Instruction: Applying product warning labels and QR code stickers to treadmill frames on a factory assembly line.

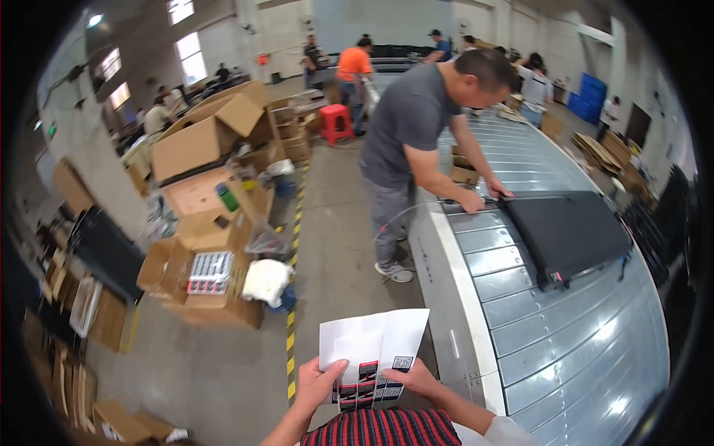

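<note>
"Red-and-black striped fabric lies nearest; what's just beyond it?"

"White printed paper sheets, overlapping, raised between 2 bare hands, left of the silver slatted metal conveyor."

"How far are those hands closed?"

"Left hand grips the sheets' left edge, thumb in front. Right hand pinches their right side, thumb also in front. Fingers behind the paper are hidden."

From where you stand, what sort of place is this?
Probably a factory assembly or packing hall: a long slatted metal conveyor, open cardboard boxes and yellow-black striped floor tape suggest it.
</note>
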A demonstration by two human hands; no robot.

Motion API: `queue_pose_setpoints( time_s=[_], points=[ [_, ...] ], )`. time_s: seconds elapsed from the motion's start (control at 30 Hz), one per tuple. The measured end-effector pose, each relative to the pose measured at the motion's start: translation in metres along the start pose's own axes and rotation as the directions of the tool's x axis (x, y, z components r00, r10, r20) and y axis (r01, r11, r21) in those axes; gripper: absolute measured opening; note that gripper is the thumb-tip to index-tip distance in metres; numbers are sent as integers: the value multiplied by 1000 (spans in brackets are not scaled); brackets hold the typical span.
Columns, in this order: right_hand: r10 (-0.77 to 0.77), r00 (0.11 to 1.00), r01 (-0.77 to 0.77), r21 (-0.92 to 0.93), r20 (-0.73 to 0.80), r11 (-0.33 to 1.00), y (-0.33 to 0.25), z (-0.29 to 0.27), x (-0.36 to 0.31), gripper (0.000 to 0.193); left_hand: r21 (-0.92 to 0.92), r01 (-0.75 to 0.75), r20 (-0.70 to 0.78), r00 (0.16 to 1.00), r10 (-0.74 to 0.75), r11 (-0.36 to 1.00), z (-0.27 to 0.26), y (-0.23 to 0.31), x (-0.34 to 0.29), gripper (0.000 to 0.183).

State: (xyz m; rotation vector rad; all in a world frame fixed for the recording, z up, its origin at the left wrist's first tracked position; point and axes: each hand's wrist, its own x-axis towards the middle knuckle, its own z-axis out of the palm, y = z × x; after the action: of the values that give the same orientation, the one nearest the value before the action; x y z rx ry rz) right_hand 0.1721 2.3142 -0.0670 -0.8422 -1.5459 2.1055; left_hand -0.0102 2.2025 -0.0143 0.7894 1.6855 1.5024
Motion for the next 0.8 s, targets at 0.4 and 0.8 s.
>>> queue_pose_setpoints(
  time_s=[0.4,0.8],
  points=[
    [-68,841,156,122,-537,980,-53,-79,48,29,-82,1,505,862,41,997,123,36,204,31],
    [-34,476,269,109,-879,957,-57,-183,29,28,50,79,793,602,-88,996,302,18,238,32]
  ],
)
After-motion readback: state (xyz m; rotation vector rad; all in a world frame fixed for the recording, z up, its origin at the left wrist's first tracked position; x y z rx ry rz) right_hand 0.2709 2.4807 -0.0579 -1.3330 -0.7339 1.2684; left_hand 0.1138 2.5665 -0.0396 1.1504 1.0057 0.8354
